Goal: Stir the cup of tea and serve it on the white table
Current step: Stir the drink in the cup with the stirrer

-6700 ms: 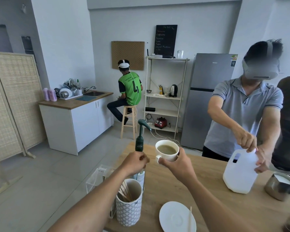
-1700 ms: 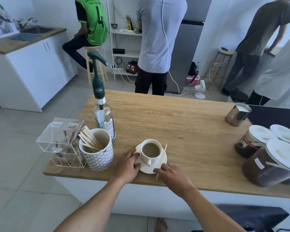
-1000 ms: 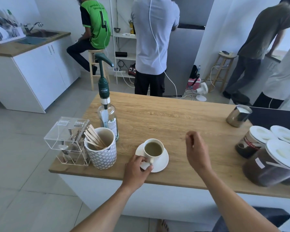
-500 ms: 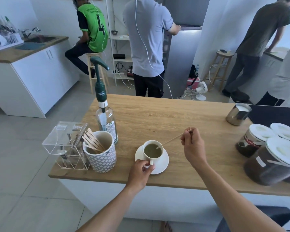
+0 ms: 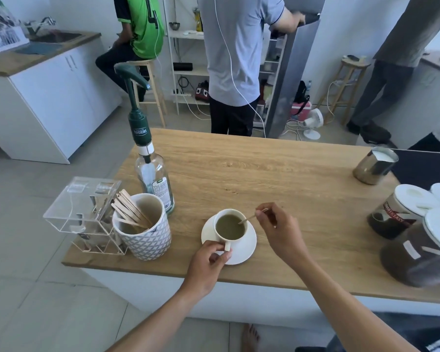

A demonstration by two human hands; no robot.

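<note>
A white cup of greenish-brown tea (image 5: 230,226) stands on a white saucer (image 5: 244,250) near the front edge of the wooden counter (image 5: 264,174). My left hand (image 5: 208,262) pinches the cup's handle at the near side. My right hand (image 5: 280,229), just right of the cup, holds a thin wooden stir stick (image 5: 249,218) between fingertips. The stick's tip dips into the tea at the right side of the cup.
Left of the cup stand a patterned mug of wooden sticks (image 5: 142,229), a clear acrylic box (image 5: 81,214) and a pump bottle (image 5: 153,171). Lidded jars (image 5: 417,224) and a steel jug (image 5: 374,165) sit right. A person in a grey shirt (image 5: 234,59) stands behind the counter.
The cup went from being held in the air onto the saucer. My right hand picked the stick off the saucer and put its tip in the tea; my left hand took the handle.
</note>
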